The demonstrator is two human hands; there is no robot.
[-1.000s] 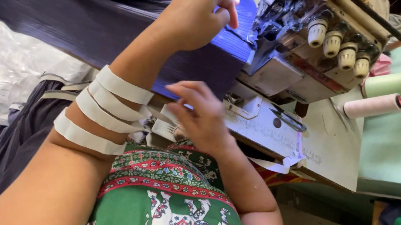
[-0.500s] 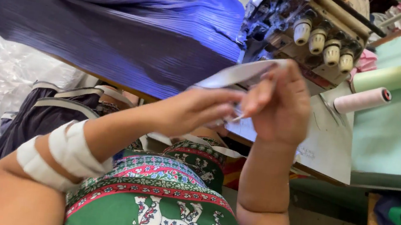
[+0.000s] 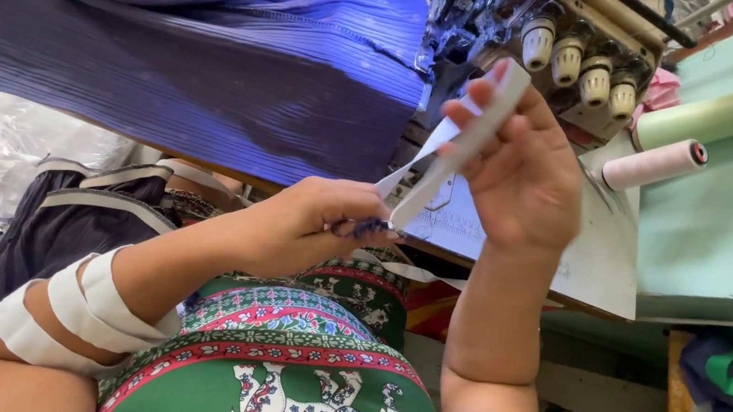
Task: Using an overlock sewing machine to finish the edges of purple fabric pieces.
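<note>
Since the frame before, both hands had come up off the work and drawn slightly apart, so that the white elastic strip (image 3: 456, 147) ran taut between them where earlier it had been bunched close at the fingertips. The right hand (image 3: 522, 173) stood higher, fingers closed round the strip's upper end, palm turned toward the camera. The left hand (image 3: 314, 223) sat lower and nearer the body, thumb and forefinger pinched on the lower end, with a small tuft of blue thread showing at the pinch. More white bands (image 3: 78, 311) of the same elastic were looped round the left forearm.

Beyond the left hand lay the pleated blue fabric (image 3: 190, 57), spread across the table and running up to the sewing machine (image 3: 552, 34) just behind the right hand. The machine's row of cream tension knobs (image 3: 581, 60) showed above the right fingertips. To the right of the right hand lay a pink thread cone (image 3: 652, 165) and a pale green roll (image 3: 708, 116) on the green table (image 3: 731, 238). Below the hands was the person's green patterned garment (image 3: 292, 372).
</note>
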